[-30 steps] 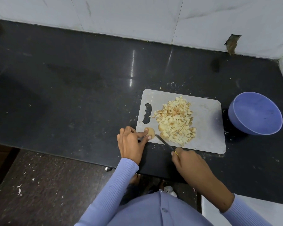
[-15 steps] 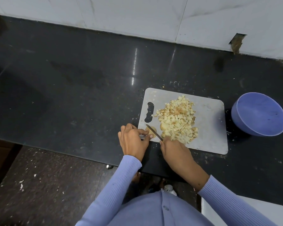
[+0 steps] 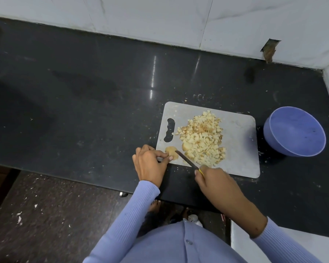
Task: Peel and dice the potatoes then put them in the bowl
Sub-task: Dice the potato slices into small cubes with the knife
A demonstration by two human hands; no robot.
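From my head camera, my left hand (image 3: 150,162) pinches a potato piece (image 3: 171,152) at the near-left corner of the cutting board (image 3: 237,147). My right hand (image 3: 213,179) is closed around the knife (image 3: 187,160), its tip touching that piece. The diced potato (image 3: 202,139) is heaped mid-board; the blue bowl (image 3: 294,130) sits just right of the board.

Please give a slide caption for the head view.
Left hand steadies potato slice; right hand cuts with knife.
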